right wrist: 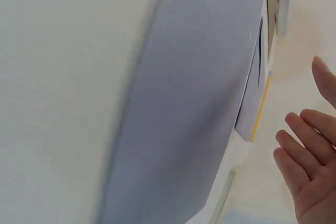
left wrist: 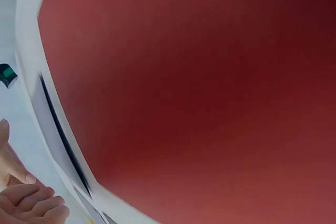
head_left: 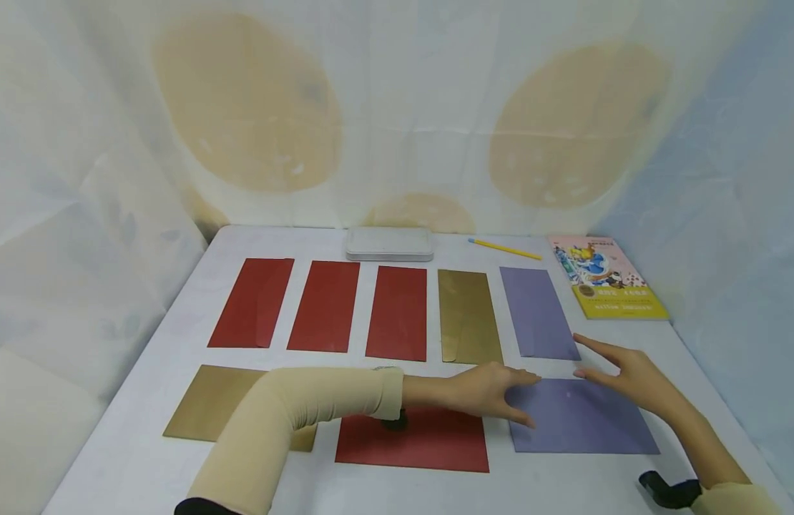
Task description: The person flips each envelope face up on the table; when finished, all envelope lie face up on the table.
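Observation:
My left hand [head_left: 490, 392] reaches across the near row of envelopes. Its fingers and thumb are spread at the left edge of the near purple envelope [head_left: 584, 422], and nothing is between them. The near red envelope [head_left: 413, 443] lies under that wrist and fills most of the left wrist view. Over the same purple envelope's far right corner is my right hand [head_left: 635, 375], with thumb and fingers apart and holding nothing. The far purple envelope [head_left: 538, 315] lies just beyond its fingertips. In the right wrist view, the right fingers [right wrist: 304, 150] are extended over the table.
Three red envelopes [head_left: 397, 315] and a gold envelope [head_left: 469, 315] continue the far row. My left sleeve partly covers another gold envelope [head_left: 207, 404]. Along the back are a white flat case [head_left: 389, 244], a yellow pencil [head_left: 506, 249] and a picture book [head_left: 606, 275]. Patterned curtains surround the table.

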Demonstrator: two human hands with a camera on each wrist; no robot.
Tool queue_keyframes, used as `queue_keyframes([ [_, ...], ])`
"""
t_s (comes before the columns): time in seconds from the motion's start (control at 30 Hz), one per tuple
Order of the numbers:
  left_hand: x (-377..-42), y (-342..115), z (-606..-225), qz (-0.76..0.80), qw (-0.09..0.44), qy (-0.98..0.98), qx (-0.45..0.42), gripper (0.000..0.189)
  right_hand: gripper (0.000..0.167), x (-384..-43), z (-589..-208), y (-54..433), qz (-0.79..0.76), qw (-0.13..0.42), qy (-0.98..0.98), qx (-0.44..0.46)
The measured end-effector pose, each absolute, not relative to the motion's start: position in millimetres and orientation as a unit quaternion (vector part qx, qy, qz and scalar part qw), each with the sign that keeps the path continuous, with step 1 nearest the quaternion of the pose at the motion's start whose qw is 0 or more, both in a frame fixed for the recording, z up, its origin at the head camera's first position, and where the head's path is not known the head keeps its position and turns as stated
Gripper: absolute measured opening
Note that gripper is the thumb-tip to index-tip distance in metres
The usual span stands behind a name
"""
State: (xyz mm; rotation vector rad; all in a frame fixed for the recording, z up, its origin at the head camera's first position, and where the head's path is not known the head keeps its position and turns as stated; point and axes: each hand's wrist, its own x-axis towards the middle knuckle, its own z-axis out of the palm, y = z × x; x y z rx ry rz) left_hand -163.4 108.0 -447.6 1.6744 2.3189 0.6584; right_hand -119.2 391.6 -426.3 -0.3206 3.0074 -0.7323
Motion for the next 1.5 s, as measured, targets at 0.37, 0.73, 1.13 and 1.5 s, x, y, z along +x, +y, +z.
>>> queue_keyframes([
  [0.37, -135, 103, -453, 0.164, 0.103, 0.809, 0.555, 0.082, 0.069, -58, -429, 392, -0.204, -0.004, 0.971, -0.123],
  [0.73, -130, 102, -452, 0.095, 0.099, 0.828, 0.543, 0.086, 0.072, -33, -448, 408, -0.163, 0.025, 0.981, -0.105],
  [1.13, -129, 105, -452, 0.059, 0.081, 0.823, 0.559, 0.078, 0.071, -28, -458, 419, -0.166, -0.011, 0.973, -0.159],
  [1.5, -135, 102, -453, 0.053, 0.096, 0.811, 0.575, 0.073, 0.065, -28, -458, 418, -0.156, -0.016, 0.978, -0.135],
])
